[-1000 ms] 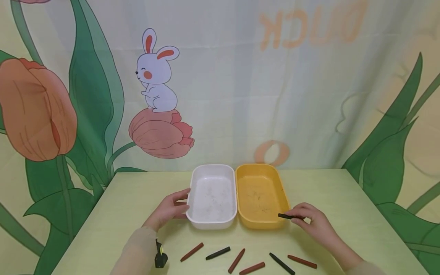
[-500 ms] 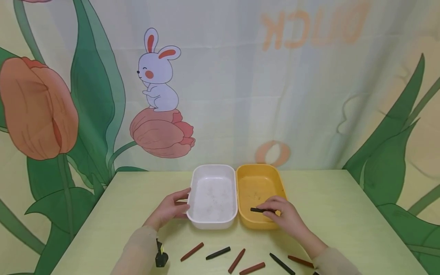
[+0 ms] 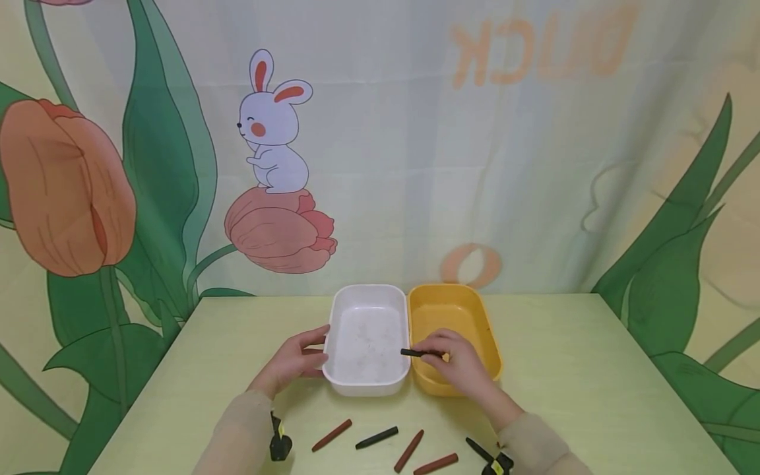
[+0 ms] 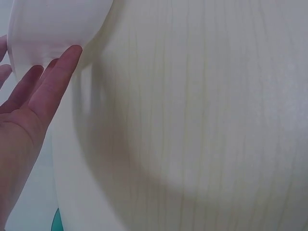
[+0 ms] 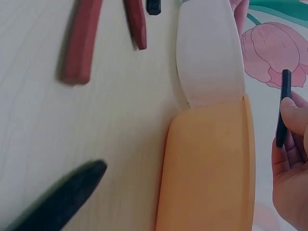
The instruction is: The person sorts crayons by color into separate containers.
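Note:
Pinched between the thumb and fingers of my right hand (image 3: 454,359) is a black crayon (image 3: 413,353), held above the yellow bin's left side. Its tip points left and overlaps the white bin's right rim in the head view. The right wrist view shows the same crayon (image 5: 285,103) raised above the bin rims. My left hand (image 3: 291,359) rests against the left side of the white bin (image 3: 367,389), its fingers fairly straight. In the left wrist view, those fingers (image 4: 60,79) lie along the bin's outer wall. The yellow bin (image 3: 436,389) stands right beside the white one.
In front of the bins lie loose crayons: a brown-red crayon (image 3: 332,435), a black crayon (image 3: 377,437), more brown-red ones (image 3: 409,450), and another black crayon (image 3: 477,450) partly behind the right wrist's camera (image 3: 497,466). A printed curtain (image 3: 380,165) hangs behind the table (image 3: 552,356).
My right hand has moved left with the black crayon, from the yellow bin's right front corner to its left side. The left hand has stayed at the white bin.

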`<state>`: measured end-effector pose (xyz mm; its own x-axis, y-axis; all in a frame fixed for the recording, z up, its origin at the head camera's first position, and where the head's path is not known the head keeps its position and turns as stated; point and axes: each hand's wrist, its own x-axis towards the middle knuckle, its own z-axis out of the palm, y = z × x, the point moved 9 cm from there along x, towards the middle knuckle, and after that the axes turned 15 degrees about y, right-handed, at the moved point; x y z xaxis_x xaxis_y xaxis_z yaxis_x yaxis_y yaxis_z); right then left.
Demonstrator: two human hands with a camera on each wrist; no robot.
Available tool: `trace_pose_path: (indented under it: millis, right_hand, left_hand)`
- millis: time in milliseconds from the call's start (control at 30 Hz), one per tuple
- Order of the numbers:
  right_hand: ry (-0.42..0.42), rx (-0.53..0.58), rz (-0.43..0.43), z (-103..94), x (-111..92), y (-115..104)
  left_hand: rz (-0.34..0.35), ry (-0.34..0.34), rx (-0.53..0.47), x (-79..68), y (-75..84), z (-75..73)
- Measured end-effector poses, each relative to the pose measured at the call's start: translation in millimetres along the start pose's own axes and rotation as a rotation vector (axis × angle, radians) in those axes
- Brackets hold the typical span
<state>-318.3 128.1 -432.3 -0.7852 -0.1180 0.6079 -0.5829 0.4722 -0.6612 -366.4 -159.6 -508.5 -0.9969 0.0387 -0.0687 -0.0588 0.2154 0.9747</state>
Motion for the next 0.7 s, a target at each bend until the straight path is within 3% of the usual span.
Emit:
trace_pose_path:
  millis: [700]
  right_hand:
    - [-0.051, -0.066, -0.062, 38.7, 18, -24]
  left_hand:
    - [-0.008, 0.006, -0.014, 1.0, -2.3, 2.6]
